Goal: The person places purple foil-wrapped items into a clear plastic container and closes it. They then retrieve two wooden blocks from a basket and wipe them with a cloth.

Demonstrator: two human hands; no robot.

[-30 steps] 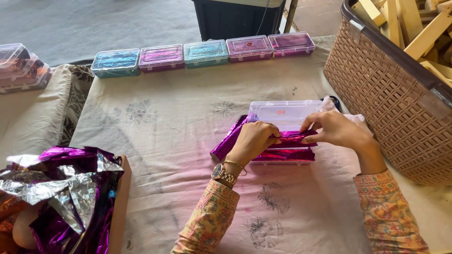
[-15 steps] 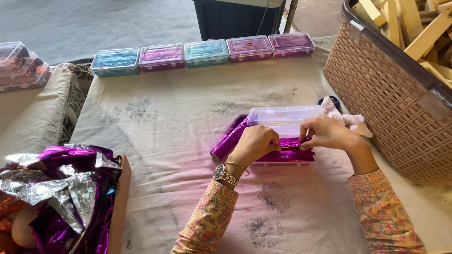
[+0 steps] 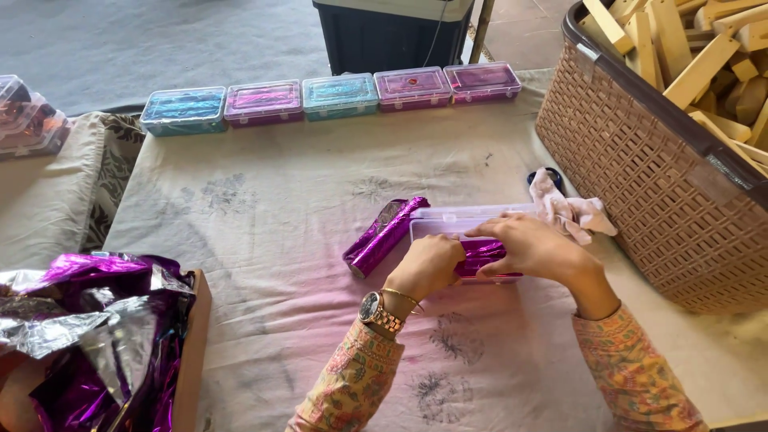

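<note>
A clear plastic box (image 3: 448, 220) with its lid lowered lies on the cloth-covered table (image 3: 280, 208), with shiny purple foil (image 3: 480, 254) packed inside it. My left hand (image 3: 428, 268) grips the box's near left side. My right hand (image 3: 532, 248) lies across its near right part, fingers on the lid and foil. A roll of purple foil (image 3: 382, 236) lies on the cloth just left of the box, touching its corner.
Several filled small boxes (image 3: 340, 92) stand in a row at the table's far edge. A brown wicker basket (image 3: 632, 168) of wooden pieces stands at right. A pink cloth (image 3: 572, 212) lies behind my right hand. Crumpled purple and silver foil (image 3: 88, 328) fills a carton at bottom left.
The box lid has come down from raised to nearly flat. Both hands have shifted slightly toward me on the box, and the purple roll at left now lies exposed.
</note>
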